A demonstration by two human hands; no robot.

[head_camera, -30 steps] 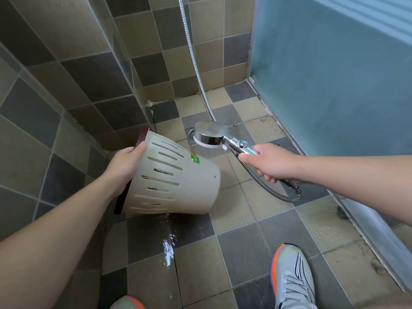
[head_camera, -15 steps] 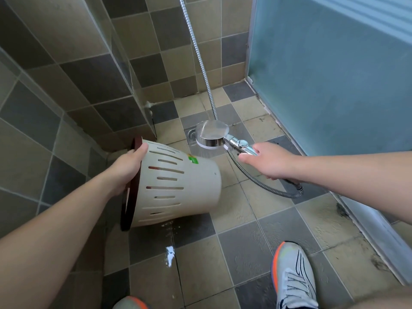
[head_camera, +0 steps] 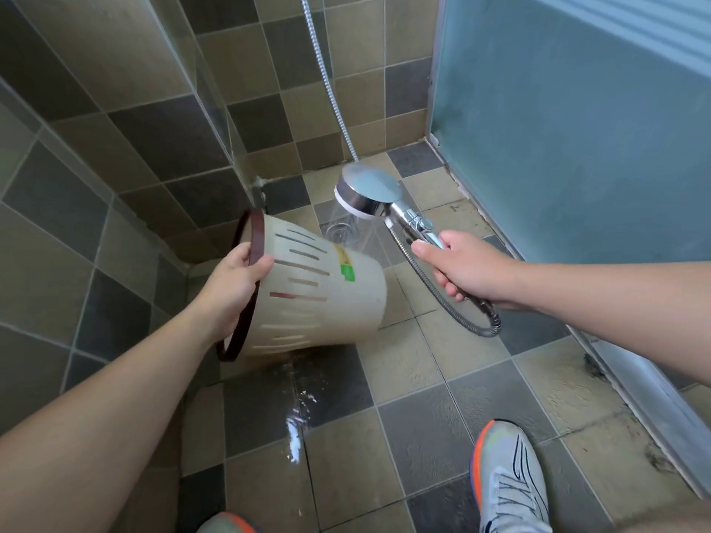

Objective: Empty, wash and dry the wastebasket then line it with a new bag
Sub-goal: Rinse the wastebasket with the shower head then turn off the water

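Note:
The cream slotted wastebasket (head_camera: 327,298) with a dark brown rim lies tipped on its side above the tiled floor, its mouth turned left toward the wall and its base pointing right. My left hand (head_camera: 234,282) grips its brown rim at the top. My right hand (head_camera: 461,267) is closed around the chrome handle of the shower head (head_camera: 365,190), which hangs beyond the basket's base. Water sprays down from the shower head onto the floor drain (head_camera: 340,230). The basket's inside is hidden.
A metal hose (head_camera: 446,305) loops under my right hand and another length runs up the back wall. A frosted glass door (head_camera: 577,121) closes the right side. Tiled walls stand left and behind. Water pools on the floor (head_camera: 296,421). My shoe (head_camera: 508,482) stands at lower right.
The basket has turned so its brown rim now shows on the left. My right hand raised and tilted the shower head, and water now sprays from it.

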